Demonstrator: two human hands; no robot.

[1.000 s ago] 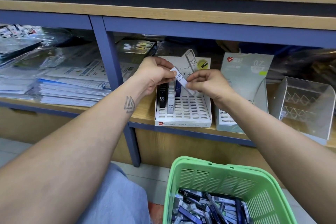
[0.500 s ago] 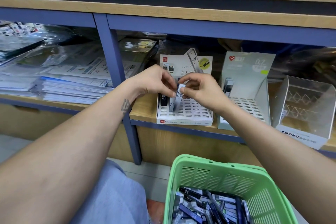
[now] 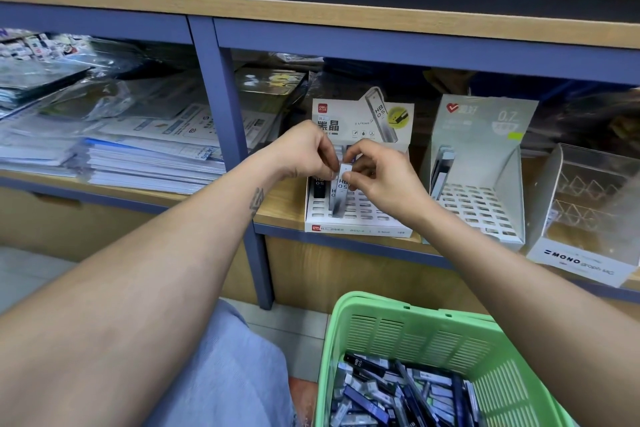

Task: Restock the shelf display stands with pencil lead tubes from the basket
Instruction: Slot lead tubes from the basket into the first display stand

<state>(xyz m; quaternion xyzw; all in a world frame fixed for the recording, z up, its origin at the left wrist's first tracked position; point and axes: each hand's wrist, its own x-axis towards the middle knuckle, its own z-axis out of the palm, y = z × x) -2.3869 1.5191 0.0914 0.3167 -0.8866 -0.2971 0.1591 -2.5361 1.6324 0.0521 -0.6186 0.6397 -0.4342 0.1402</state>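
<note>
While both hands' fingers pinch a lead tube (image 3: 341, 192) over the white stand (image 3: 360, 218) — wooden shelf (image 3: 280, 208), green basket (image 3: 433, 333) below.

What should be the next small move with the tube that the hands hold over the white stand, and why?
Probably push the HB 0.5 tube straight down into its slot. The right hand and left hand pinch its top, its lower end already meets the white stand, and it stands nearly upright beside the tubes already placed.
</note>
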